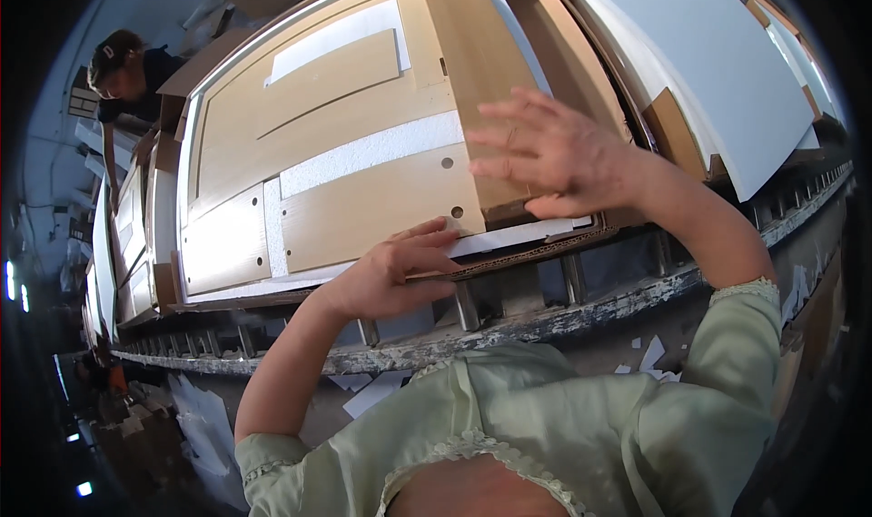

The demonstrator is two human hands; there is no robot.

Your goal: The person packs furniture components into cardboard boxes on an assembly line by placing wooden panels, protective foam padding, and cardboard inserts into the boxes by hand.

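Observation:
An open cardboard carton (536, 244) lies in front of me, packed with pale wood-coloured panels and white foam. My left hand (395, 267) rests at its near edge, fingers apart, fingertips by a flat panel with round holes (372, 203). The left thumb is lower, beside the cardboard rim. My right hand (554, 154) is spread over a long, plain wood-coloured board (486, 72) on the carton's right side. Nothing shows between its fingers; whether the palm touches the board, I cannot tell. A white foam strip (372, 154) lies between the panels.
The carton sits on a roller conveyor (468, 306) with a worn metal rail (627, 301). More cartons stand to the left, and one with a large white panel (699, 54) is at right. A co-worker (132, 76) leans in at far left. White scraps (652, 353) litter the floor.

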